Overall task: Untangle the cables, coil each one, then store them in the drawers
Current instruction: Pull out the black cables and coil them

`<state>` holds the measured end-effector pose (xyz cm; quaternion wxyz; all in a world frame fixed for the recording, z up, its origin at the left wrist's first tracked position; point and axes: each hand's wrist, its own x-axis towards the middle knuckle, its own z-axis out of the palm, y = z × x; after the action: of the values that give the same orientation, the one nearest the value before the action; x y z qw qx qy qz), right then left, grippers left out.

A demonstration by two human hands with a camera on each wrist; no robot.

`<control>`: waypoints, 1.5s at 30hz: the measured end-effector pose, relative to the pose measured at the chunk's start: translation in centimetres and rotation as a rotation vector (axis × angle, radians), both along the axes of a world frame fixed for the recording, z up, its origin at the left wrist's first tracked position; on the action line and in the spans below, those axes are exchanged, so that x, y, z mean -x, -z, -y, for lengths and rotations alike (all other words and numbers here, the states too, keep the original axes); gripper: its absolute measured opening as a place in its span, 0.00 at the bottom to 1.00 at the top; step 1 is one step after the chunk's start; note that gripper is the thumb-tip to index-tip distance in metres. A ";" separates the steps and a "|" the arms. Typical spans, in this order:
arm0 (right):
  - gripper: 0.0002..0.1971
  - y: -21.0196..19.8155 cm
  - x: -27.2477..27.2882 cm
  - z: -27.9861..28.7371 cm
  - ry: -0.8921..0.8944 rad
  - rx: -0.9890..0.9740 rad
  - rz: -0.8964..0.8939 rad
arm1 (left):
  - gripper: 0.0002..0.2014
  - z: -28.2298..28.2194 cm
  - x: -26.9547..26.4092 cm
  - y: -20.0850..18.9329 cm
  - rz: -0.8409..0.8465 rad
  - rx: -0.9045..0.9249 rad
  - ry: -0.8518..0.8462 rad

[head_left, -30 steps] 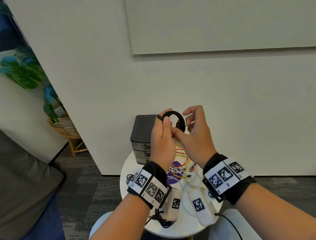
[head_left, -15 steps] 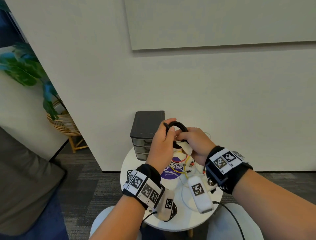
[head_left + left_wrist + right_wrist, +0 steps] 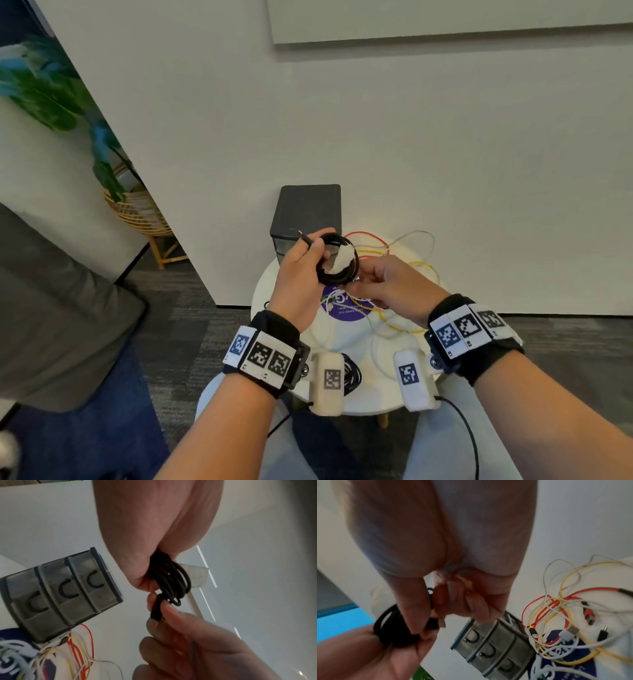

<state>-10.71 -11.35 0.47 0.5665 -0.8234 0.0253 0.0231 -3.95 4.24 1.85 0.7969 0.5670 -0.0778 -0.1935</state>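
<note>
while both of my hands are raised above the round white table [image 3: 370,404], my left hand [image 3: 301,274] has its fingers curled round the black cable coil [image 3: 337,262], gripping the bundle of loops on one side. one thin plug end of that cable sticks out past my left thumb in the head view. my right hand [image 3: 387,287] is at the coil's lower edge; from the left wrist view i see its fingers [image 3: 171,612] pinching the cable's black plug [image 3: 156,609] just below the loops, so it is grasping that end. the coil is held in the air, in front of the grey drawer unit [image 3: 308,212], not touching it. the unit stands at the back of the table against the wall, and its three drawers [image 3: 65,588], each with a curved dark handle, look pushed in. a tangle of red, yellow and white cables [image 3: 556,622] lies on the tabletop beside the drawer unit, spread over a purple round sticker [image 3: 346,310], with several plugs lying loose among the strands. a small dark bundle of cable [image 3: 352,373] sits near the table's front edge between my wrists. off to the left a green plant [image 3: 51,92] stands in a wicker basket [image 3: 140,212] on the carpet.
</note>
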 end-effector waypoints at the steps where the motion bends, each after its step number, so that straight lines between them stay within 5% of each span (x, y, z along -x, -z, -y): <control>1: 0.04 0.3 0.1 0.1 0.018 0.046 0.028 | 0.15 -0.3 -0.1 0.2 -0.021 0.028 -0.003; 5: 0.15 1.1 0.6 0.5 -0.012 0.202 0.037 | 0.15 -1.2 0.1 1.3 -0.008 -0.075 0.055; 8: 0.08 0.8 0.6 -0.1 -0.052 0.217 -0.053 | 0.15 -2.0 0.4 2.2 0.044 -0.225 0.089; 14: 0.08 1.6 -1.1 -1.5 0.067 -0.108 -0.158 | 0.15 -3.4 -1.2 3.0 0.133 -0.390 0.176; 23: 0.07 3.3 -4.6 -3.1 0.123 -0.206 -0.279 | 0.15 -4.4 -3.8 3.9 0.230 -0.618 0.226; 30: 0.04 4.8 -4.6 -3.4 0.189 -0.367 -0.375 | 0.10 -5.5 -5.0 5.6 0.064 -0.576 0.220; 35: 0.11 6.7 -4.6 -0.8 0.312 0.388 -0.142 | 0.09 -5.8 -5.8 6.2 0.100 -0.670 0.181; 38: 0.12 7.4 -4.0 0.1 0.103 0.698 -0.330 | 0.08 -5.8 -6.4 6.3 0.140 -0.740 0.185; 41: 0.13 8.0 -3.8 0.4 0.015 0.757 -0.385 | 0.08 -5.5 -6.7 6.5 0.168 -0.780 0.200; 45: 0.11 5.5 -3.2 2.3 0.132 0.536 -0.200 | 0.10 -4.9 -7.1 6.7 0.218 -0.848 0.203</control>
<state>-7.55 -13.61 -4.99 0.3237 -0.9339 0.1397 0.0597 3.20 9.18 -4.89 0.4582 0.8500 -0.1304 -0.2247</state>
